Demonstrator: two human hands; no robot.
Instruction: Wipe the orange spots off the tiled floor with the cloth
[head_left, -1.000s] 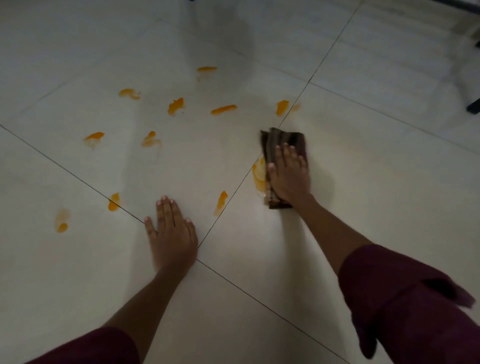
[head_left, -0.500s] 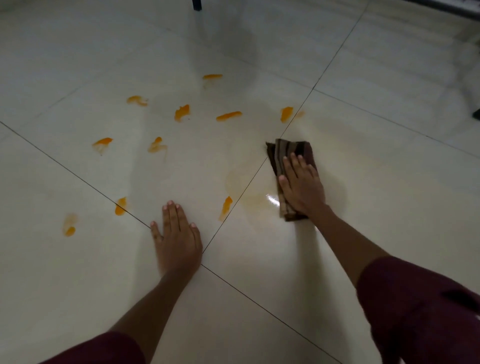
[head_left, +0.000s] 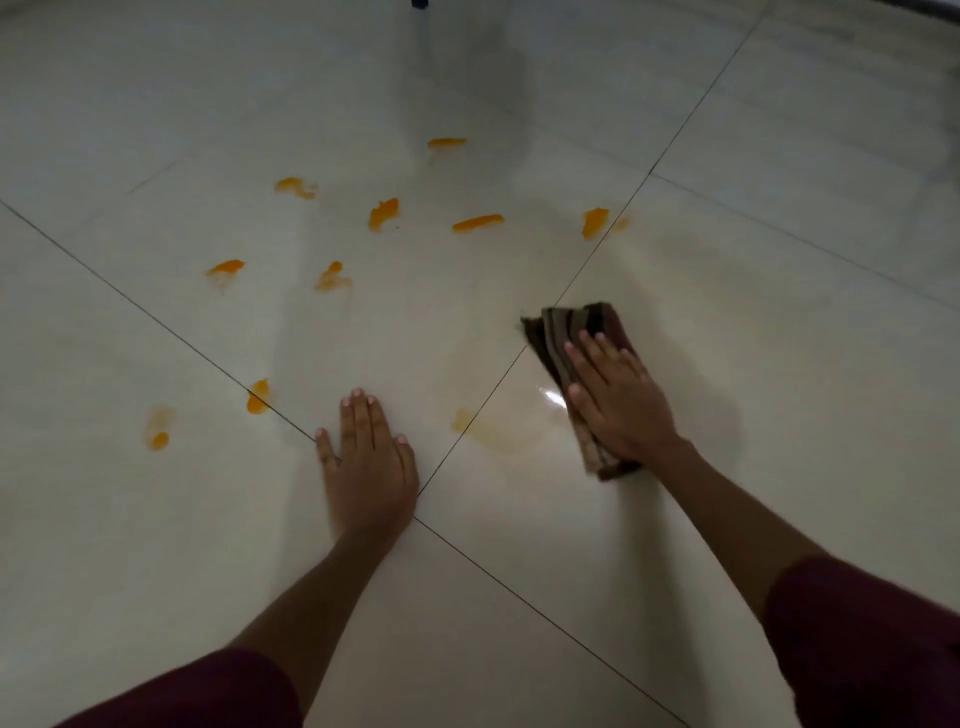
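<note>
A folded brown striped cloth (head_left: 566, 325) lies on the pale tiled floor (head_left: 753, 338). My right hand (head_left: 615, 397) presses flat on it with straight fingers. My left hand (head_left: 369, 457) rests flat on the floor to the cloth's left. Several orange spots are scattered on the tiles ahead and to the left, such as one by a grout line (head_left: 594, 222), an elongated one (head_left: 477, 223) and one near my left hand (head_left: 258, 396). A faint orange smear (head_left: 480, 426) lies between my hands, beside a wet sheen.
Dark grout lines (head_left: 156, 322) cross the floor diagonally. A dark furniture leg (head_left: 420, 3) shows at the top edge. A raised grey edge (head_left: 924, 10) runs along the top right corner.
My right hand slid the cloth right and toward me. The orange patch by the cloth is gone and the spot between my hands is reduced to a faint smear. My left hand stayed planted.
</note>
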